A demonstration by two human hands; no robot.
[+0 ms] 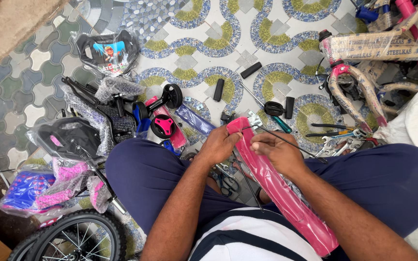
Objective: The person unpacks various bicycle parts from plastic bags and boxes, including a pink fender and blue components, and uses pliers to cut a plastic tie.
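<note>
Both hands close on a pink plastic mudguard [276, 188] lying across the lap, left hand [218, 145] clamped near its top end, right hand [279, 152] pinching a thin metal stay [286, 140] just beside it; the guard looks light, springy and slippery in its wrap, so it is best gripped by the edges.

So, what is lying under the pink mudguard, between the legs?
Under the pink mudguard a pair of scissors lies on the tiled floor. Its blades are hidden by the left hand.
</note>
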